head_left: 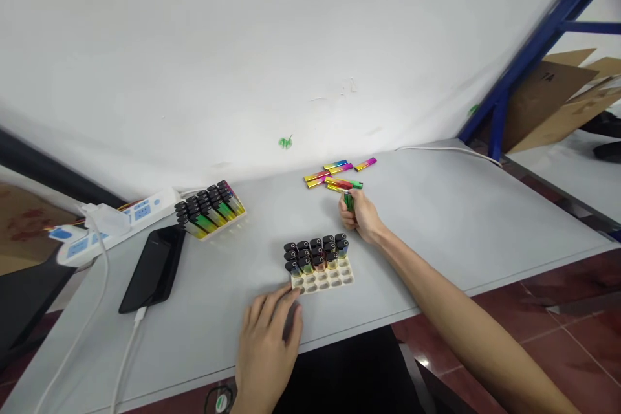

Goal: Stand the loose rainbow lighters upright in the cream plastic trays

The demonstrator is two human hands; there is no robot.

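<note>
My left hand rests at the front of the table, palm down with the fingers spread, its fingertips touching the near left edge of a white tray with oval holes. The back rows of this tray hold several upright, shiny oval tubes with black caps; the front holes show bare. Beyond it to the right, my right hand is closed around a slim green metallic tube, mostly hidden by the fingers. Just behind that hand lie several loose slim tubes in yellow, pink, red and blue.
At the back left stands a second tray packed with black-capped tubes. Left of it are a black phone on a white cable and a white power strip. A blue metal frame and cardboard boxes stand at the right.
</note>
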